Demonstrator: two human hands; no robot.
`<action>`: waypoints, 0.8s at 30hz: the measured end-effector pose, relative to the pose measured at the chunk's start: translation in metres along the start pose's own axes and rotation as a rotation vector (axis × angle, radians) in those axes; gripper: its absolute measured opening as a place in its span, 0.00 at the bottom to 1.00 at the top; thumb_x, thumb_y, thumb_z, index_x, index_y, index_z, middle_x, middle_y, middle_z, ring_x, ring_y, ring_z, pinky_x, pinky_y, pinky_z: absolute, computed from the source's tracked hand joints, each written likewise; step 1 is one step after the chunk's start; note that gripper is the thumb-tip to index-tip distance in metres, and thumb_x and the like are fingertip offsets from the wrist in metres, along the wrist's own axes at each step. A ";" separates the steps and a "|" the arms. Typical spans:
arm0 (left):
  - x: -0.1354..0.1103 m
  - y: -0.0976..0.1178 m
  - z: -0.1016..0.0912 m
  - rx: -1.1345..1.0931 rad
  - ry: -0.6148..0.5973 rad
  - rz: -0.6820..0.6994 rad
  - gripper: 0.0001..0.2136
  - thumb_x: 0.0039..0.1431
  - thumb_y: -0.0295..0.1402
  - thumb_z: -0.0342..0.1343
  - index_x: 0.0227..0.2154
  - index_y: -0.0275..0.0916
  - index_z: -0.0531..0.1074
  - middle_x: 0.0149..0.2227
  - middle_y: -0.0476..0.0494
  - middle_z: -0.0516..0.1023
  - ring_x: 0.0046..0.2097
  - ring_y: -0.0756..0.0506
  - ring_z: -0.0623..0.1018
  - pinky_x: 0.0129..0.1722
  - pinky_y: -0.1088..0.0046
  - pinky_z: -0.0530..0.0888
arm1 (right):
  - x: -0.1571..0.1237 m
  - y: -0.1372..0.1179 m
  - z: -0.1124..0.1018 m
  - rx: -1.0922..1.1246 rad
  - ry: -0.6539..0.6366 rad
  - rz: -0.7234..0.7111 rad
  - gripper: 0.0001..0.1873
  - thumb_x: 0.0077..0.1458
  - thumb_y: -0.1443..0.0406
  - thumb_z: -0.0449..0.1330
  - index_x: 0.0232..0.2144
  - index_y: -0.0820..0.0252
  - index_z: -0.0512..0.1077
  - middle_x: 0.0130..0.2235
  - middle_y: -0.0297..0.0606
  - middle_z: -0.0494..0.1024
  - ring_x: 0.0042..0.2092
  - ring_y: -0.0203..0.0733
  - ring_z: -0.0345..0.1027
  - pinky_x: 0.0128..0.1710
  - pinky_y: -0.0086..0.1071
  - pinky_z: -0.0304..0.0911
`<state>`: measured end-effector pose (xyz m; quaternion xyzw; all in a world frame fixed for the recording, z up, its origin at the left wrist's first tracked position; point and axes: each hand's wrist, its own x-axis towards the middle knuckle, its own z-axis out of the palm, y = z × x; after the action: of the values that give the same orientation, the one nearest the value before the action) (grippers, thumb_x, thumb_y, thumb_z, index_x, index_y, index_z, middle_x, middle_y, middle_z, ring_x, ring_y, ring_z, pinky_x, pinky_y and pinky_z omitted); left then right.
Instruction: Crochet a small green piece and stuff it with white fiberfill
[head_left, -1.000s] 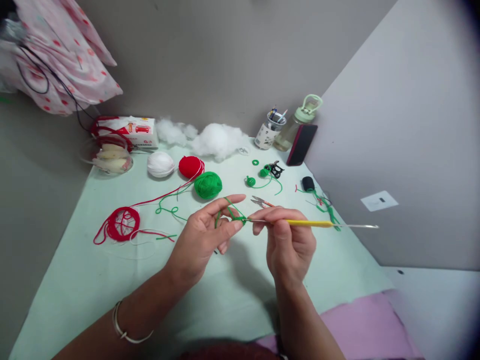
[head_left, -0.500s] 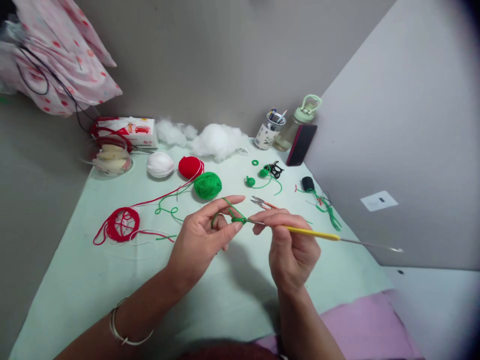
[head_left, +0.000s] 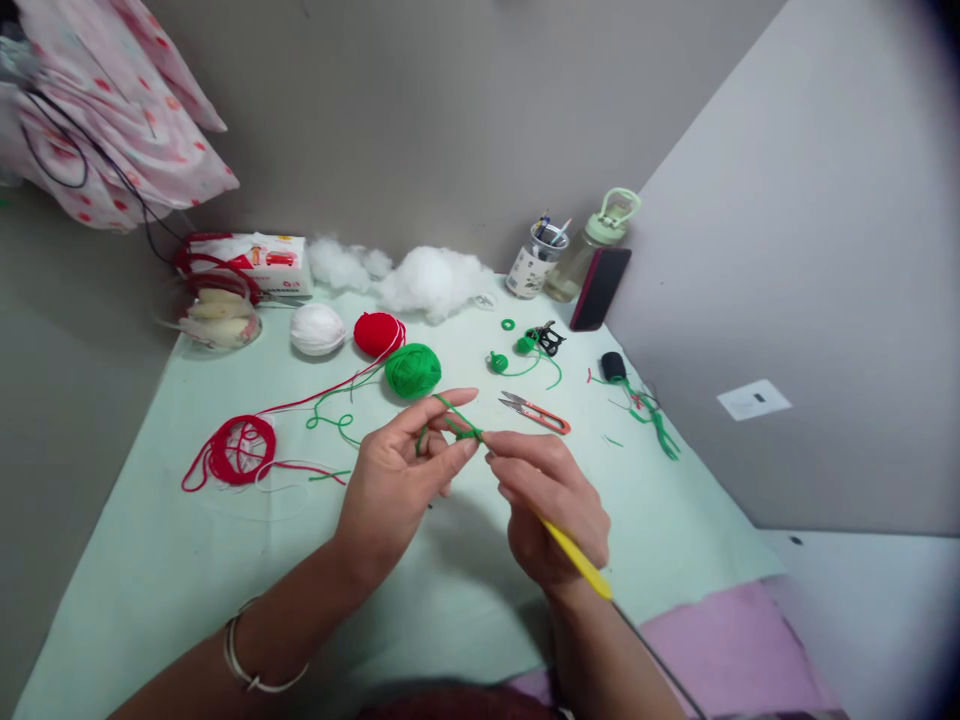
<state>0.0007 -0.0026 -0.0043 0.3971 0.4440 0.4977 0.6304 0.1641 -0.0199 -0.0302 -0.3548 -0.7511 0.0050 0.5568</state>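
My left hand (head_left: 405,465) pinches a small piece of green crochet (head_left: 469,434) between thumb and fingers, with green yarn looped over the raised index finger. My right hand (head_left: 555,500) is closed around a crochet hook (head_left: 574,556) with a yellow grip. The hook's tip meets the green piece but is hidden by my fingers; its other metal end slants down to the right. Behind my left hand lies a ball of green yarn (head_left: 413,371). Orange-handled thread snips (head_left: 536,411) rest on the table beyond my right hand.
Red yarn (head_left: 244,450) lies coiled at left. White (head_left: 317,330) and red balls (head_left: 378,335) stand behind. White stuffing (head_left: 435,282), a pen cup (head_left: 529,270), a bottle (head_left: 574,265) and a phone (head_left: 601,290) line the back. Small green pieces (head_left: 498,363) and dark thread (head_left: 613,367) lie right.
My right hand has turned and shifted a little left and down, so the hook now points steeply downward at its back end. The snips have come fully into view.
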 end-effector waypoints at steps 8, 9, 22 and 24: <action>0.000 0.008 0.000 0.049 -0.001 -0.011 0.24 0.52 0.29 0.73 0.53 0.42 0.83 0.31 0.54 0.72 0.27 0.54 0.66 0.27 0.78 0.67 | 0.005 0.000 0.001 0.081 0.040 0.064 0.12 0.69 0.70 0.59 0.48 0.52 0.80 0.41 0.43 0.87 0.41 0.48 0.83 0.36 0.41 0.78; 0.000 0.008 0.000 0.056 -0.001 -0.004 0.24 0.52 0.29 0.73 0.53 0.43 0.83 0.31 0.54 0.72 0.27 0.54 0.66 0.28 0.78 0.67 | 0.005 0.001 0.001 0.102 0.037 0.083 0.13 0.69 0.70 0.58 0.49 0.52 0.79 0.40 0.42 0.87 0.41 0.48 0.83 0.38 0.41 0.78; 0.010 0.006 -0.009 -0.437 -0.207 -0.266 0.17 0.55 0.29 0.73 0.49 0.38 0.84 0.27 0.56 0.67 0.21 0.61 0.51 0.19 0.83 0.53 | 0.006 -0.002 0.003 0.267 0.165 0.351 0.11 0.70 0.67 0.59 0.45 0.51 0.83 0.34 0.37 0.82 0.33 0.42 0.77 0.34 0.40 0.76; 0.009 0.007 -0.010 -0.407 -0.181 -0.234 0.17 0.55 0.28 0.73 0.49 0.40 0.84 0.30 0.55 0.69 0.21 0.62 0.53 0.19 0.83 0.54 | 0.011 0.001 0.005 0.474 0.188 0.477 0.10 0.71 0.65 0.59 0.41 0.52 0.82 0.33 0.35 0.81 0.29 0.39 0.74 0.30 0.37 0.73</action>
<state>-0.0094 0.0076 -0.0018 0.2510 0.3194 0.4631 0.7878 0.1591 -0.0115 -0.0229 -0.3802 -0.5702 0.2766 0.6737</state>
